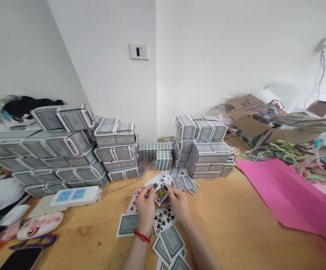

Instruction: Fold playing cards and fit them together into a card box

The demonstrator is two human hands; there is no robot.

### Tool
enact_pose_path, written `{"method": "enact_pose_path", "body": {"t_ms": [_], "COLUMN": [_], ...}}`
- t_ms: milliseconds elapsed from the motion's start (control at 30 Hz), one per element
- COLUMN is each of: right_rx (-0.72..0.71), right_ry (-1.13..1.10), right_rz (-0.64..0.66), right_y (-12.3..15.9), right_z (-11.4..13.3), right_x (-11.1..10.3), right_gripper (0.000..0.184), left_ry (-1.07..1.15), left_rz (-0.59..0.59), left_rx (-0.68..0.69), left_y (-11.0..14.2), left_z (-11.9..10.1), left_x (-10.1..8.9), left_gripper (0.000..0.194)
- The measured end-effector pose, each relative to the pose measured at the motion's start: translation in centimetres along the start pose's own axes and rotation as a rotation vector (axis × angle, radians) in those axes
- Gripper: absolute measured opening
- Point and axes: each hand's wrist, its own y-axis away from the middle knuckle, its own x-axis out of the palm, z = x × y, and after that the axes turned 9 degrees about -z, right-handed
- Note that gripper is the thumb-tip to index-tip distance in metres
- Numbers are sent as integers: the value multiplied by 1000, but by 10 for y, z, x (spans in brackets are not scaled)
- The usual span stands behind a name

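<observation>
In the middle of the wooden table, my left hand (146,200) and my right hand (179,200) pinch a face playing card (161,195) between them, fingertips at its upper corners. The held card looks bent, but its exact shape is partly hidden by my fingers. Under and around my hands lie loose playing cards: a ten of clubs (165,220) face up, a red heart card (132,202) by my left wrist, and a face-down card (127,225) at left. More face-down cards (172,240) overlap between my forearms, and others (183,182) fan out beyond my right hand.
Stacked blocks made of cards stand at left (75,144), centre-left (116,152) and right (209,159). Smaller green-edged card blocks (164,159) sit between. A white power strip (75,195), a phone (22,258), pink paper (289,191) and cardboard boxes (253,129) lie around.
</observation>
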Motion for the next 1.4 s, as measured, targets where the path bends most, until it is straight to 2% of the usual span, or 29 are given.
{"method": "enact_pose_path", "body": {"t_ms": [133,233,400,533,700,867,967,1100,1300,1400], "right_rx": [-219,-248,-221,-224,-238,-306,-285,-179,-38,0], "right_ry": [117,193,265,259,242,239,226,146,-68,-140], "right_rz": [-7,-17,-166,-224,-263,-219,-191,-163,-265,-313], "right_y": [2,3,2,2,0,0,0,0,-4,-8], "right_z": [6,6,3,4,4,7,7,5,1,0], "right_x": [-3,-5,-9,-9,-11,-13,-12,-9,-11,-15], "right_gripper": [20,25,31,32,36,36,36,34,31,30], "left_ry": [32,139,444,574,668,724,696,687,552,522], "left_rz": [-10,70,353,562,829,950,990,945,859,851], "left_rx": [-102,-239,-649,-824,-1000,-968,-902,-872,-892,-813], "left_y": [-2,-4,-3,-3,-1,3,5,6,6,6], "left_z": [1,-2,-14,-18,-11,-7,-9,-15,-17,-18], "left_x": [0,0,-2,-7,-12,-13,-11,-10,-13,-13], "left_gripper": [22,19,20,21,29,26,29,30,28,26]}}
